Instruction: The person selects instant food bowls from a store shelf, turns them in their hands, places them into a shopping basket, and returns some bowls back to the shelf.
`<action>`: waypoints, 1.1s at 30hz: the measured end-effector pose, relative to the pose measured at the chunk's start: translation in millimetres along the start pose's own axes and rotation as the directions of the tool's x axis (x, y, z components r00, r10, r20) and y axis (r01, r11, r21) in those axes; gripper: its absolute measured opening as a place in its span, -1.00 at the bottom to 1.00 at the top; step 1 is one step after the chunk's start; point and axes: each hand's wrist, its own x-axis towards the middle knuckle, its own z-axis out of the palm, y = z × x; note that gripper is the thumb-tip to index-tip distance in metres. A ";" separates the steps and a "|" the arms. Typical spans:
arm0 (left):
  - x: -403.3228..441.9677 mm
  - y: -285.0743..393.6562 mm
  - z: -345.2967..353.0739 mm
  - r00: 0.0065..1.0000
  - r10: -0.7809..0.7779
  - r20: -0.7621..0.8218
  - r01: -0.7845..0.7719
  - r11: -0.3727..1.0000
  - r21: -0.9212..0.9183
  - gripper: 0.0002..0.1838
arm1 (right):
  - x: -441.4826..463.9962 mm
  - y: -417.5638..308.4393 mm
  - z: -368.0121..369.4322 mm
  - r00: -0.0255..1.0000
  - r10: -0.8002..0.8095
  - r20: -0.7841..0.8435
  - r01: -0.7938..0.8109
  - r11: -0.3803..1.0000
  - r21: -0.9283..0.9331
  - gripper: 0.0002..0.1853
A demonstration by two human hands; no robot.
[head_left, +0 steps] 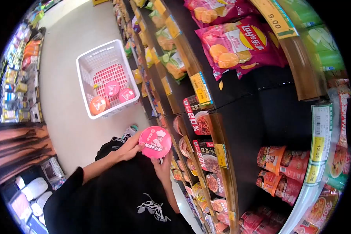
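While the left hand (130,149) pinches the rim of a round, smooth pink-lidded tub (155,142) between thumb and fingers, the right hand (162,165) supports its lower edge, fingers curled against it. The tub is held in front of the black shirt (117,195), apart from the wooden-edged black shelves (191,58) alongside. Open pale floor (62,78) borders the rectangular white lattice plastic basket (82,76), whose rounded rim surrounds two pink-lidded tubs (112,88) and one orange-lidded tub (99,105), gathered at one end.
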 end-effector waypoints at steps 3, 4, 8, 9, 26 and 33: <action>-4.4 4.7 10.4 0.996 -0.022 -0.088 0.021 1.000 -0.018 -0.31 | 4.7 11.8 -8.0 0.994 -0.022 0.109 0.025 0.999 -0.028 -0.17; -3.8 3.8 12.4 0.994 -0.017 -0.106 0.013 0.999 -0.035 -0.31 | 7.8 13.4 -9.1 0.991 -0.031 0.131 0.032 0.999 -0.010 -0.17; -5.3 1.9 27.4 0.983 -0.048 -0.179 0.043 0.999 -0.031 -0.33 | 10.5 34.8 -10.2 0.989 0.045 0.139 -0.073 0.977 0.202 -0.16; -5.0 1.5 30.6 0.979 -0.046 -0.196 0.042 0.999 -0.024 -0.34 | 10.0 41.5 -11.0 0.988 0.063 0.141 -0.094 0.970 0.223 -0.15; -10.8 -26.9 68.8 0.979 -0.136 -0.152 0.129 0.990 -0.054 -0.35 | -16.6 93.8 -28.9 0.968 0.146 0.203 -0.192 0.953 0.233 -0.24; 0.4 -40.1 25.0 0.998 -0.042 -0.053 0.048 0.992 0.116 -0.19 | 9.1 78.5 3.1 0.945 0.208 0.251 -0.284 0.904 0.321 -0.34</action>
